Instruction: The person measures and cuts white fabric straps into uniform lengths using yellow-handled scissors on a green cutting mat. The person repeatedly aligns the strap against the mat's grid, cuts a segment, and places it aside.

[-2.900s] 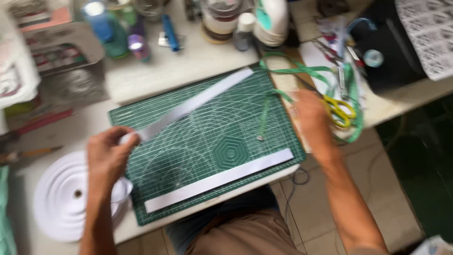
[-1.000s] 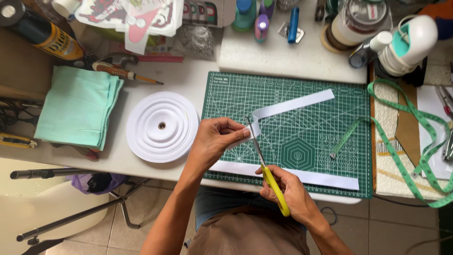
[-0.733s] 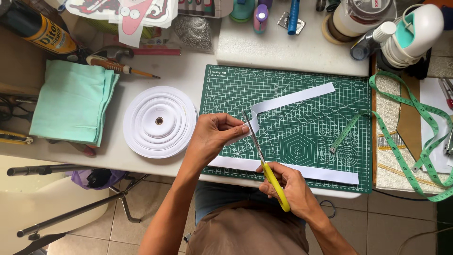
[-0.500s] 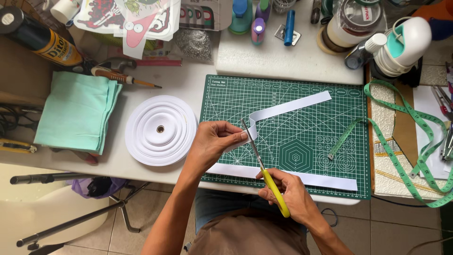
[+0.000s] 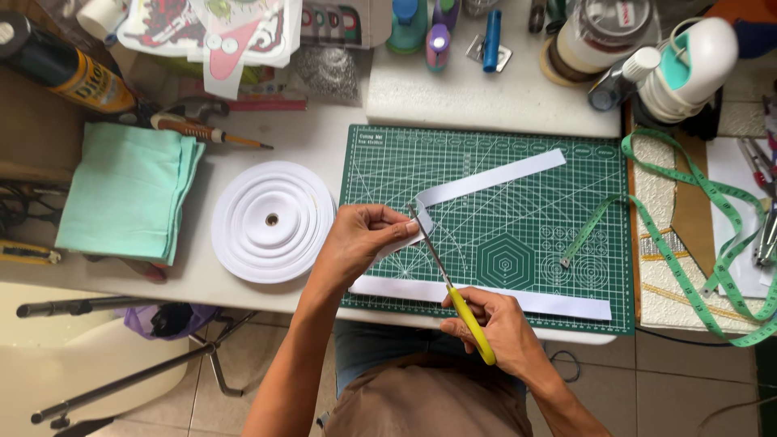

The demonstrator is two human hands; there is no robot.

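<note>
Pinched the folded end of a white strip (image 5: 494,178) with the left hand (image 5: 360,243), thumb pressed against fingers, closed tight on it. Gripped the yellow handles of the scissors (image 5: 449,283) with the right hand (image 5: 494,320), fingers curled shut around them, just below the left hand and over the near edge of the mat (image 5: 583,210). Pointed the blades up and away, only a little parted as far as could be seen, with the tips at the fold beside the left fingers; could not tell if touching the strip or just short of it. Left the rest of the strip lying flat on the mat, running up to the right toward the far corner.

Judged the step as a cut at the held end of the strip, set up but not finished. Would need for the next move: the end kept taut in the pinch, the blades square across the strip, and the left fingers well clear of the edges.

Counted 2 hands, 1 scissors, 2 white strips (the second strip (image 5: 550,301) flat along the near side of the mat), 1 mat, 1 white roll (image 5: 271,220) left of the mat, 1 green tape (image 5: 688,210) to the right, 1 folded green cloth (image 5: 129,190) at the far left of the table (image 5: 316,137).
</note>
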